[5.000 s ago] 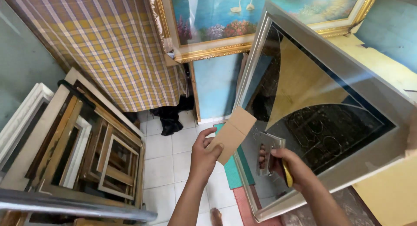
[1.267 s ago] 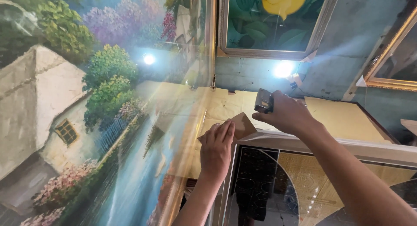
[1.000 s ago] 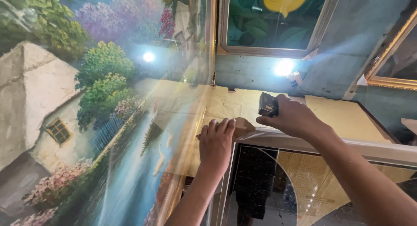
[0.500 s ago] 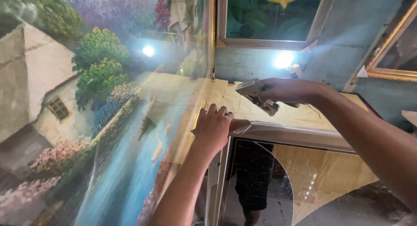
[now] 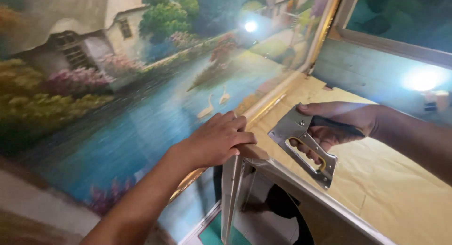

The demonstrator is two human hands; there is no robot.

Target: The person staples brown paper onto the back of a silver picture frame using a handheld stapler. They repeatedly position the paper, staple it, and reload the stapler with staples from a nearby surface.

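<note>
Hands in view: two, the left hand (image 5: 214,141) and the right hand (image 5: 341,125). Staple guns (image 5: 303,148): one. Large landscape paintings (image 5: 141,70): one. Swans (image 5: 205,111) painted on it: two. Silver frames (image 5: 235,179): one. Cardboard corner pieces (image 5: 252,152): one.

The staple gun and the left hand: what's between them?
In the head view, only a short strip of yellowish backing sheet lies between the staple gun and left hand; they are apart.

Left hand (image 5: 214,141) flat on silver frame (image 5: 234,179) corner; right hand (image 5: 341,125) gripping staple gun (image 5: 303,143) beside it.
</note>
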